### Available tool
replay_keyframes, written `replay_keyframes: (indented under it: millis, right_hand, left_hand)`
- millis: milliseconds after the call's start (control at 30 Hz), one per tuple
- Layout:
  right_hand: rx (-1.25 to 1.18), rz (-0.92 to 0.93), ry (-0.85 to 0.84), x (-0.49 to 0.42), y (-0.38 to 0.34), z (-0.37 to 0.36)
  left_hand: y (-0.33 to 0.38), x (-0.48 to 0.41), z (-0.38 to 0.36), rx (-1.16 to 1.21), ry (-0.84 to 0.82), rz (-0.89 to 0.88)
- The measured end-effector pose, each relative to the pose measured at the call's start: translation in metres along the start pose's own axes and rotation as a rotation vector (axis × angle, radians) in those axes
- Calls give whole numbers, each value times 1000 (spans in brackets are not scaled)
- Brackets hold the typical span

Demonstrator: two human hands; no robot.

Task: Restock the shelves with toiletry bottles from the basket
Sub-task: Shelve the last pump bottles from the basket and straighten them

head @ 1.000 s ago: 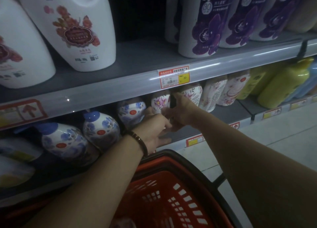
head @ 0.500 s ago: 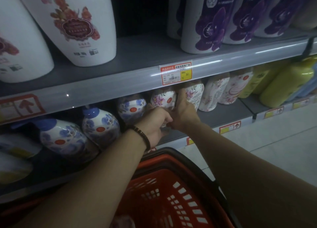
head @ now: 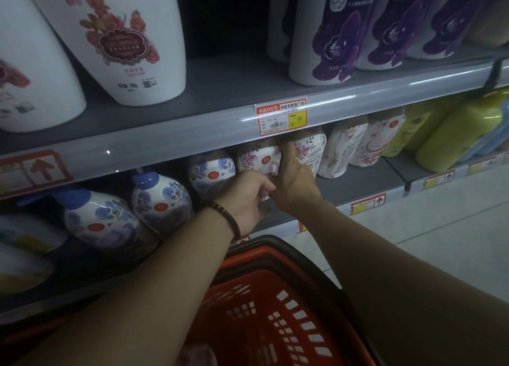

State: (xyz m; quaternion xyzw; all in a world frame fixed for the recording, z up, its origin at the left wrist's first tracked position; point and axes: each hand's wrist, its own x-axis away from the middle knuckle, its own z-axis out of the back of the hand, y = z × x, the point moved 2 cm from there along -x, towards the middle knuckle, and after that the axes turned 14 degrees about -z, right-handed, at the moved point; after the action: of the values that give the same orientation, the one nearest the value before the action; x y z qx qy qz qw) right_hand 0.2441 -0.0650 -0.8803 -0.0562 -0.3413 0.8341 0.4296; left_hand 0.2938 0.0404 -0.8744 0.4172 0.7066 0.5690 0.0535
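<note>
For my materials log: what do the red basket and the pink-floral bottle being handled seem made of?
Red basket: probably moulded plastic, matte, judging by its slotted walls. Pink-floral bottle: smooth white with printed flowers, likely plastic, possibly ceramic; dim light leaves that open.

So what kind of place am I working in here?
Most likely a shop's toiletries aisle: grey shelves lined with rows of matching floral bottles, a red and yellow price tag on the shelf edge, and an orange shopping basket below.
</note>
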Motion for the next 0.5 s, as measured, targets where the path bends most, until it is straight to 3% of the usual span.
replay_keyframes:
  millis: [200,500]
  right_hand:
    - [-149,-34,-134,4,4,-5]
    - [-248,-33,-177,8,4,-9]
  left_hand:
    - [7,5,-2,-51,-36,97]
    - [8,7,-8,-71,-26,71]
